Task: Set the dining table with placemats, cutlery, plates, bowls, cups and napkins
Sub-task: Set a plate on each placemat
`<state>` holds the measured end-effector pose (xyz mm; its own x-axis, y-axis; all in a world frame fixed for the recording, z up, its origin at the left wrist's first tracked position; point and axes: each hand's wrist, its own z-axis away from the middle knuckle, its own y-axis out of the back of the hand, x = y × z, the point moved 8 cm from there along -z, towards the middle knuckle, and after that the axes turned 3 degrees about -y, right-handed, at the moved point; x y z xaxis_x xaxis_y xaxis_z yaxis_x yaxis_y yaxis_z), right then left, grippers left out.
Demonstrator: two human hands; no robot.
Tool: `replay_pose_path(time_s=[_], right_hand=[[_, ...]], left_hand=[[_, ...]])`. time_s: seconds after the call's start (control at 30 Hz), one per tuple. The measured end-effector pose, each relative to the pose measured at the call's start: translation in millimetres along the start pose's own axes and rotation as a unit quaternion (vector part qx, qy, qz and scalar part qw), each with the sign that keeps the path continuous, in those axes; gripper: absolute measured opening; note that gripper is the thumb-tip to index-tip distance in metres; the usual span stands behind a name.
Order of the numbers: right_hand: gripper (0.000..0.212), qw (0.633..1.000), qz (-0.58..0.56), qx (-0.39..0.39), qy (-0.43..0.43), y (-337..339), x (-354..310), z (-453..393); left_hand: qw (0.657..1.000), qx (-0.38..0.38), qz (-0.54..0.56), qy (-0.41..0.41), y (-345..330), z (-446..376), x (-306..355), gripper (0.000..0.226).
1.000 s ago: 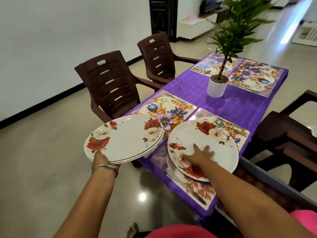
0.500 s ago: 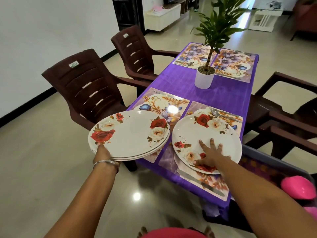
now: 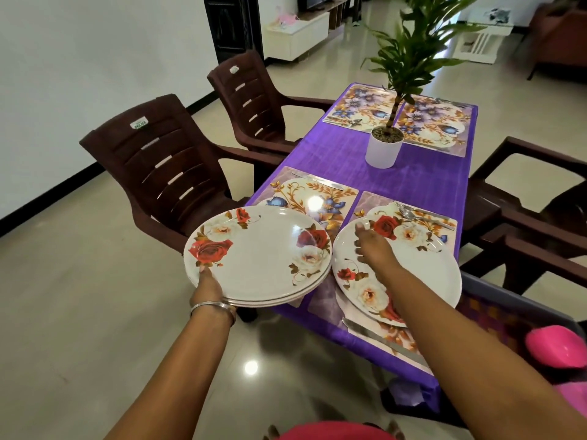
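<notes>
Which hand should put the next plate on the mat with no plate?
Right. The left hand holds the plate stack from beneath, so it is busy. The right hand is free, hovering beside the stack and near the bare placemat.

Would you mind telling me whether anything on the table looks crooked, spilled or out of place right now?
Nothing looks spilled or damaged. The one oddity: the near right placemat overhangs the table's near edge, and the knife lies on that overhanging part. The plate on the mat sits flat, and the other three placemats look square.
</notes>
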<state>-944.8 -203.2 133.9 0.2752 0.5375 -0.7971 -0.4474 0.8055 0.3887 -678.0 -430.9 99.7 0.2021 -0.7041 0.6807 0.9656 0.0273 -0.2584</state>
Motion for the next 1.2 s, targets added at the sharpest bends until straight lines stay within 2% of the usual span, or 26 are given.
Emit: replay_pose_path(time_s=[0.07, 0.13, 0.27, 0.37, 0.53, 0.7, 0.77, 0.87, 0.93, 0.97, 1.1, 1.2], right_hand=[[0.05, 0.993, -0.102, -0.062, -0.026, -24.6, -20.4, 11.2], [0.037, 0.995, -0.069, -0.07, 0.006, -38.0, -34.3, 15.4], [0.014, 0.999, 0.02, -0.028, 0.027, -56.4, -37.4, 16.0], [0.016, 1.0, 0.006, -0.009, 0.025, -68.5, -34.8, 11.3], [0.027, 0.998, -0.035, -0.042, 0.028, -93.1, -45.6, 0.9], [0.008, 0.997, -0.064, 0.009, 0.047, -97.2, -63.9, -26.0], [0.022, 0.997, -0.06, 0.042, 0.039, -96.2, -65.2, -41.0], [0.037, 0.995, -0.092, 0.037, 0.023, -97.5, -68.6, -65.3], [0.047, 0.996, -0.083, 0.027, 0.017, -99.3, -67.0, -89.9], [0.048, 0.995, -0.089, 0.031, 0.016, -97.0, -67.4, -96.6], [0.033, 0.983, -0.165, 0.085, 0.002, -76.5, -70.5, -107.2], [0.043, 0.973, -0.179, 0.142, -0.028, -53.5, -57.1, -109.4]], left_hand=[[1.0, -0.004, -0.006, -0.003, 3.1, -2.2, 6.4, 0.038], [1.0, -0.008, -0.015, -0.01, 6.3, -3.6, 15.0, 0.037], [0.999, -0.018, -0.043, -0.026, 18.0, -4.7, 40.4, 0.046], [0.998, -0.011, -0.059, -0.032, 30.8, -18.1, 58.0, 0.073], [0.997, -0.041, -0.059, -0.027, 19.9, -33.0, 75.3, 0.095], [0.997, -0.051, -0.053, -0.029, -3.2, -53.5, 85.2, 0.109], [0.997, -0.036, -0.056, -0.033, -12.3, -62.5, 92.6, 0.103], [0.996, -0.019, -0.081, -0.041, -26.1, -80.6, 105.7, 0.071], [0.995, -0.006, -0.091, -0.046, -32.5, -104.0, 110.7, 0.075], [0.994, -0.002, -0.093, -0.048, -33.8, -116.9, 110.6, 0.077], [0.994, 0.046, -0.077, -0.059, -45.8, -124.1, 120.9, 0.055], [0.99, 0.093, -0.066, -0.08, -52.1, -132.0, 137.6, 0.043]])
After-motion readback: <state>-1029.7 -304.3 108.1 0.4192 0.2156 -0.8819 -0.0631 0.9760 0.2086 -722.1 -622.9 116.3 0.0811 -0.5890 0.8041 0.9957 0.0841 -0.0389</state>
